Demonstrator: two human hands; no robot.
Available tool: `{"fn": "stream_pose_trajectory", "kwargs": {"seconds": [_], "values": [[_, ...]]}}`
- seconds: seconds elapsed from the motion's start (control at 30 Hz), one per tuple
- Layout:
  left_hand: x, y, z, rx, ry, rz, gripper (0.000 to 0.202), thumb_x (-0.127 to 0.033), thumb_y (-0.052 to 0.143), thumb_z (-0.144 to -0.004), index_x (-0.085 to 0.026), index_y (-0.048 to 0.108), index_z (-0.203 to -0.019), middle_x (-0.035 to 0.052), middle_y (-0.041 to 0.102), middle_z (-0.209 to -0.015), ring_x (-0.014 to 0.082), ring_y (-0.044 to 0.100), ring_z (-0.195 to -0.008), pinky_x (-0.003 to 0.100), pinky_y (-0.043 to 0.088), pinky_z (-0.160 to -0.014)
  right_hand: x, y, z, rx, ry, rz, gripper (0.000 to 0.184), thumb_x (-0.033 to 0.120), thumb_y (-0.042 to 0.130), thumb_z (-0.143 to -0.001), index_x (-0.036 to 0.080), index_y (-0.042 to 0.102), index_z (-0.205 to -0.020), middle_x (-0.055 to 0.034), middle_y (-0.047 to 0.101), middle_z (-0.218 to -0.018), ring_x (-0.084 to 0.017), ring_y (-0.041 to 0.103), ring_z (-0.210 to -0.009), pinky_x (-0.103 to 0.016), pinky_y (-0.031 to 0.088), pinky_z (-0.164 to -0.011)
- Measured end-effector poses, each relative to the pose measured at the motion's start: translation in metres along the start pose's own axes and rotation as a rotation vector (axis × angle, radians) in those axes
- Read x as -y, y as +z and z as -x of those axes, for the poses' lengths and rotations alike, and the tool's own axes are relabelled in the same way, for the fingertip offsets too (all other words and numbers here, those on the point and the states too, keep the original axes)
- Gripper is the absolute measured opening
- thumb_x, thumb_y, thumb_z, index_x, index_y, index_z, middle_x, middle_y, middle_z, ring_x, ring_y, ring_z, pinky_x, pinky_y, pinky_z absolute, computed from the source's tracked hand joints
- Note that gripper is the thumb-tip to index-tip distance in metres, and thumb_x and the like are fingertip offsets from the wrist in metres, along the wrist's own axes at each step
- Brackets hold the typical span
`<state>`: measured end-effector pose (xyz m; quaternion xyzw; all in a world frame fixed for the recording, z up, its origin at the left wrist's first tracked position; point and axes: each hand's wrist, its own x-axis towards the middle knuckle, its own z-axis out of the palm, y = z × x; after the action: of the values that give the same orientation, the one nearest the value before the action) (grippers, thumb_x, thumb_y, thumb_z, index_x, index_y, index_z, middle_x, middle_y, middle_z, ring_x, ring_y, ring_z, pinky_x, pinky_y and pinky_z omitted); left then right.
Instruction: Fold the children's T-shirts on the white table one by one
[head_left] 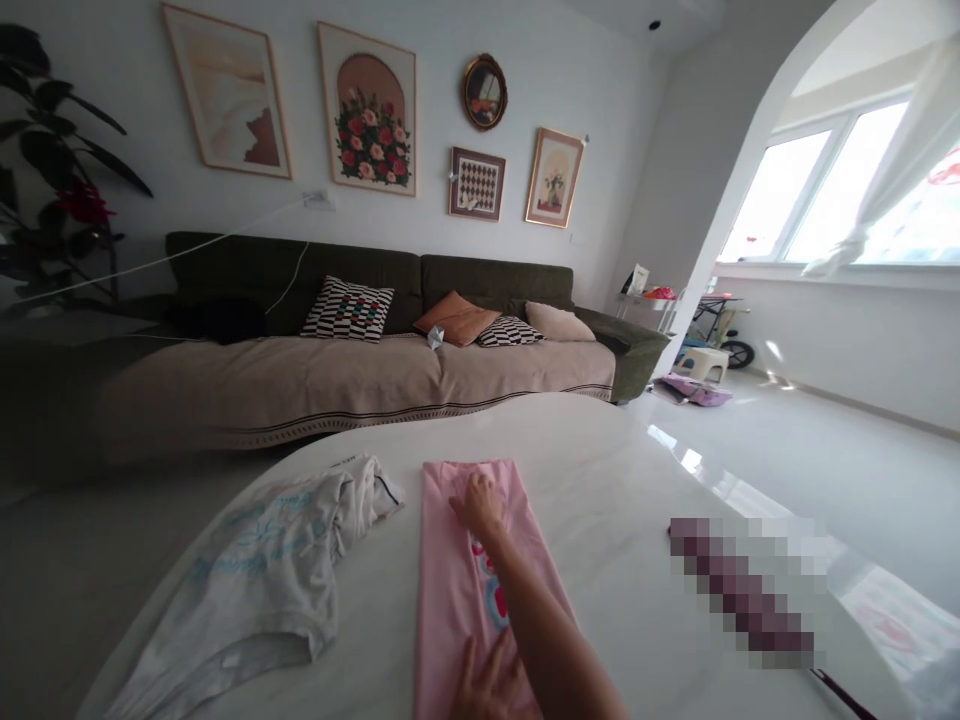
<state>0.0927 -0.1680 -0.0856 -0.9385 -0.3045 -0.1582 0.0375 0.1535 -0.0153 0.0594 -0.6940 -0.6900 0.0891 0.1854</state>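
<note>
A pink garment [457,580], folded into a long strip, lies on the white round table [615,480] in front of me. My right hand [478,506] reaches across and rests flat on the strip's far end, fingers stretched out. At the bottom edge of the view, my left hand [487,688] lies on the near part of the strip with fingers spread, partly under my right forearm. Neither hand holds anything. A crumpled white T-shirt [262,575] with pale blue print lies to the left of the pink strip, apart from it.
A pixelated patch [742,590] covers part of the table's right side, with a thin dark object [844,697] beside it. Behind the table stands a dark sofa [360,380] with a beige cover and cushions. To the right are glossy floor [810,450] and bright windows.
</note>
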Motion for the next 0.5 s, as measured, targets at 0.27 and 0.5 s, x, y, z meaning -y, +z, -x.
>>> {"fn": "stream_pose_trajectory", "kwargs": {"seconds": [0.27, 0.5], "values": [[-0.007, 0.034, -0.004, -0.639, -0.021, -0.285, 0.031, -0.029, 0.035, -0.088, -0.038, 0.056, -0.108, -0.0101, 0.065, -0.104, 0.017, 0.046, -0.114, 0.047, -0.001, -0.108, -0.017, 0.012, -0.026, -0.051, 0.13, 0.012, 0.035, 0.023, 0.026, -0.087, 0.01, 0.053, -0.105, -0.0158, 0.056, -0.105, -0.019, 0.056, -0.087, -0.028, 0.04, -0.07], [-0.005, 0.029, -0.003, -0.519, 0.012, -0.325, 0.028, -0.033, 0.042, -0.085, -0.032, 0.059, -0.107, -0.0027, 0.065, -0.105, 0.0202, 0.044, -0.117, 0.044, 0.011, -0.107, -0.016, 0.019, -0.021, -0.042, 0.045, 0.026, 0.04, 0.029, 0.022, -0.089, 0.014, 0.058, -0.1, -0.012, 0.059, -0.102, -0.018, 0.054, -0.091, -0.027, 0.039, -0.077]]}}
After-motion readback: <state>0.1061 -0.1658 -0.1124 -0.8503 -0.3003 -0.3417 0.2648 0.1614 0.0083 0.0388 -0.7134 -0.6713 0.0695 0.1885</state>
